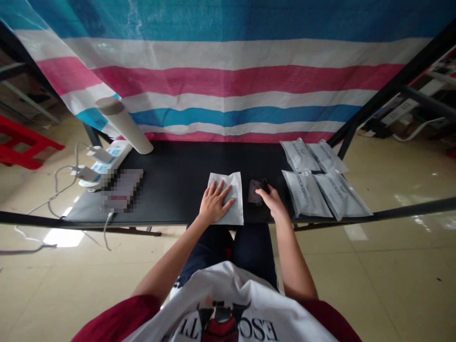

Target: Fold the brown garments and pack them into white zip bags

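My left hand [214,202] lies flat with fingers spread on a grey plastic pouch [231,200] near the front edge of the black table [178,175]. Just to its right, my right hand [272,201] curls its fingers onto a small dark folded item [256,190] lying on the table. The two hands are about a hand's width apart.
Several grey printed pouches [320,183] lie in rows at the table's right end. A white cardboard tube [123,123] leans at the back left, beside a white power strip [107,164] with plugs and cables. A striped tarp [228,80] hangs behind. Black frame bars [392,85] flank the right.
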### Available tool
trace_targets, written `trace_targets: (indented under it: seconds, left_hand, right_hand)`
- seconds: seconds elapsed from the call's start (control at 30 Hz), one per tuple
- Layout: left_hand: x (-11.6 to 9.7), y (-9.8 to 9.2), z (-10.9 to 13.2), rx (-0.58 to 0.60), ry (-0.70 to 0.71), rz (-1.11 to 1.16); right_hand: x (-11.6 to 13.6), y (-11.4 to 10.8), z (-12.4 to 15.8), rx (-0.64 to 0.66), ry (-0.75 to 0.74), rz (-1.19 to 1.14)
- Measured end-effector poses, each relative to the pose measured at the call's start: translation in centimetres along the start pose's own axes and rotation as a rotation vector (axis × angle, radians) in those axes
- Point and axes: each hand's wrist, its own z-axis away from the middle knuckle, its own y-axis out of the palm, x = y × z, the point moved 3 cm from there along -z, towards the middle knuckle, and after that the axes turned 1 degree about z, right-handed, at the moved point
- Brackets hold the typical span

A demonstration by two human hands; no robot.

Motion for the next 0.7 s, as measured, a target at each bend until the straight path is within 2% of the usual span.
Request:
trace_targets:
  seconds: [0.07, 0.17, 0.3, 0.43, 0.6, 0.7]
  left_hand:
    - [-0.1, 0.2, -0.3, -0.001, -0.005, 0.025]
    - [0.0, 0.5, -0.7, -0.025, -0.005, 0.114]
    - [1.3, 0.1, -0.7, -0.13, -0.053, 0.398]
    - [3.3, -0.9, 0.1, -0.22, -0.1, 0.638]
    - [5.6, -1.7, 1.0, -0.295, -0.213, 0.711]
    - [6.3, -2.1, 1.1, -0.294, -0.246, 0.642]
  right_hand:
    - [0.4, -0.5, 0.4, -0.039, 0.104, -0.118]
    - [1.1, 0.6, 0.8, -0.043, 0.158, -0.195]
    - [1.0, 2.9, 0.8, 0.052, 0.124, -0.204]
    - [0.0, 3.1, 0.3, 0.059, 0.077, -0.156]
    - [-0.9, 2.0, -0.2, 0.049, -0.012, -0.1]
    - [-1.0, 1.9, -0.4, 0.086, -0.114, -0.032]
